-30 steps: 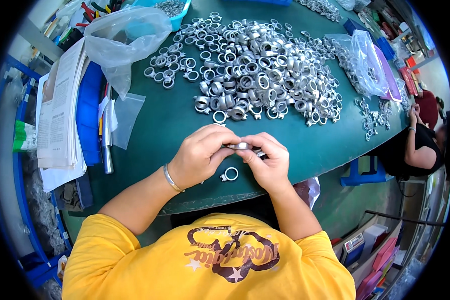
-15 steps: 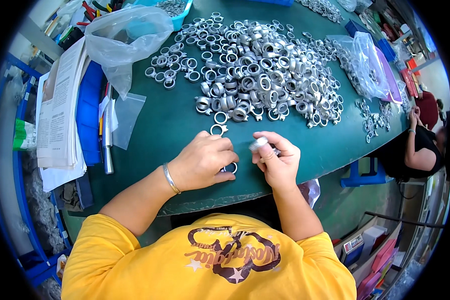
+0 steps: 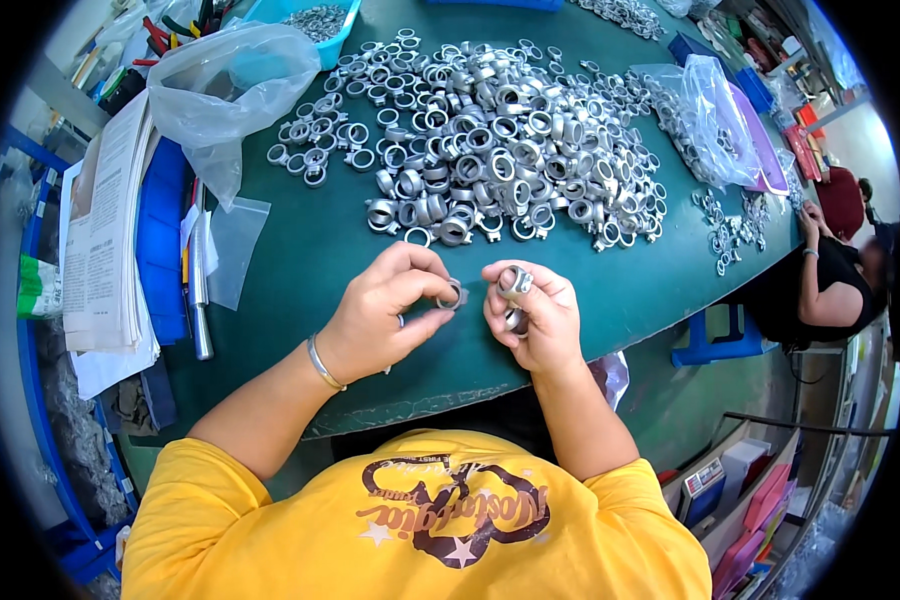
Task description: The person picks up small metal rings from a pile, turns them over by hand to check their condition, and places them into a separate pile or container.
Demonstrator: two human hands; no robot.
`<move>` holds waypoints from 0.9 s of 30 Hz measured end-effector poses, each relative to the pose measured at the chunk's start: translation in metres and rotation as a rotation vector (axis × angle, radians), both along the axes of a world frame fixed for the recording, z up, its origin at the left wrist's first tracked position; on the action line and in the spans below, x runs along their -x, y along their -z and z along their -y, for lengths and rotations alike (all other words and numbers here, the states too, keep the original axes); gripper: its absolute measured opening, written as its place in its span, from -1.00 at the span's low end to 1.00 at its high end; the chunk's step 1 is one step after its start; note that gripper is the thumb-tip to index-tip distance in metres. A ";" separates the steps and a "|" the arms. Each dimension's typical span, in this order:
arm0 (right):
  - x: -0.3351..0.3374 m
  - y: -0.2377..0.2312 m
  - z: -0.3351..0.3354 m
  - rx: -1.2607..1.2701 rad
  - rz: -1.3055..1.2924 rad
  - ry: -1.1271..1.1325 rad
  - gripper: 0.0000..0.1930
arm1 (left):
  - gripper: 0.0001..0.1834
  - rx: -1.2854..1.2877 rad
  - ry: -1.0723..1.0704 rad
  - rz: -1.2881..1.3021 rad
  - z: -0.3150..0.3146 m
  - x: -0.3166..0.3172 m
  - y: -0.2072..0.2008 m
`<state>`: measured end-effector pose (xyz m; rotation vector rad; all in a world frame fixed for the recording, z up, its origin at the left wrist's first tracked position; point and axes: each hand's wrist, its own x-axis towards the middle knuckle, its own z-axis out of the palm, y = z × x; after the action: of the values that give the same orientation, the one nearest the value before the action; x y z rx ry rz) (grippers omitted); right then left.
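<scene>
Between thumb and fingertips, my left hand [image 3: 395,305] pinches a small silver metal ring clamp [image 3: 453,294] just above the green tabletop. Something shiny also shows between its lower fingers, too small to make out. Close by on the right, my right hand [image 3: 545,318] is closed round metal rings: one ring [image 3: 515,283] sits at the thumb, and another ring [image 3: 514,320] shows lower among the curled fingers. Any more in that palm are hidden. Beyond both hands lies a big heap of similar silver rings [image 3: 510,150], with a single ring [image 3: 417,237] at its near edge.
On the left are a blue bin [image 3: 162,250], papers [image 3: 105,230], a clear plastic bag [image 3: 220,100] and a metal-handled tool [image 3: 201,290]. A turquoise basket [image 3: 345,25] stands at the back. A purple tray [image 3: 760,140] and a seated co-worker [image 3: 835,270] are at right.
My left hand has lifted off the table with a ring in its fingertips; a loose ring ahead of it is gone from the tabletop. My right hand has turned, showing its rings more plainly.
</scene>
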<state>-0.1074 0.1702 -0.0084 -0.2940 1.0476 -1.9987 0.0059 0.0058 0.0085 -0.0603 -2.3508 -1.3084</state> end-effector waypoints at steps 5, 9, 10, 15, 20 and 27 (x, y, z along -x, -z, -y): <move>0.000 0.000 0.000 -0.001 -0.013 -0.008 -0.79 | -0.82 -0.080 -0.022 0.079 0.001 -0.003 -0.001; 0.000 0.000 0.000 0.006 -0.015 -0.013 -0.80 | -0.85 -0.101 -0.031 0.090 0.001 -0.003 -0.003; 0.000 0.001 0.000 0.005 -0.007 -0.014 -0.80 | -0.86 -0.100 -0.031 0.070 0.001 -0.003 -0.002; 0.000 -0.001 0.000 0.007 0.030 -0.030 -0.80 | -0.89 -0.091 -0.028 -0.009 0.001 -0.001 0.000; 0.001 -0.001 -0.002 0.007 0.053 -0.131 -0.79 | -0.81 -0.136 0.015 -0.003 0.002 -0.003 -0.001; -0.001 -0.002 0.001 -0.159 -0.151 -0.359 -0.84 | -0.59 -0.108 0.180 0.032 -0.003 -0.002 -0.008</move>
<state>-0.1065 0.1691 -0.0061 -0.5146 1.1509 -1.5824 0.0083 0.0093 0.0169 -0.2232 -2.3418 -1.5293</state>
